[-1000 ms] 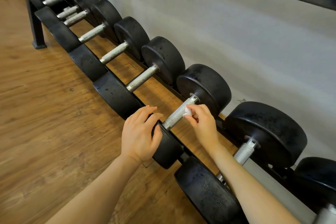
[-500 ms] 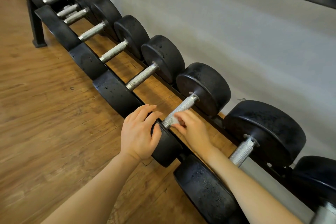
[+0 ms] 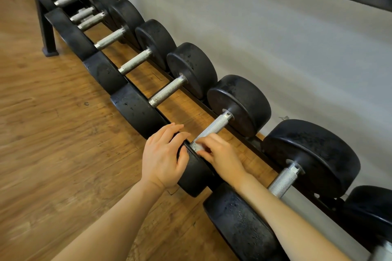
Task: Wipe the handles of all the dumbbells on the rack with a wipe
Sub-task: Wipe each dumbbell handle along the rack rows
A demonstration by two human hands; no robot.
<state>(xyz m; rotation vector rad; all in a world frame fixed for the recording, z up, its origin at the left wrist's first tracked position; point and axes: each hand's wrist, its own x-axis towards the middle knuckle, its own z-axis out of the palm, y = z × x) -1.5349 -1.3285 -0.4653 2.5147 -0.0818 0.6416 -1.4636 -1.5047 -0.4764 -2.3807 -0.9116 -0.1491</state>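
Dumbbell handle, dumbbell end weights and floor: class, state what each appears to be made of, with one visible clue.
Dumbbell handle: bare metal, probably steel; silvery, with fine knurled texture.
End weights: likely rubber-coated; matte black, scuffed and speckled.
Floor: wood or wood-look laminate; brown grain in planks, slight sheen.

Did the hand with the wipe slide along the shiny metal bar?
Yes. The right hand slid down the knurled silver handle, away from the far black round weight towards the near weight under the left hand.
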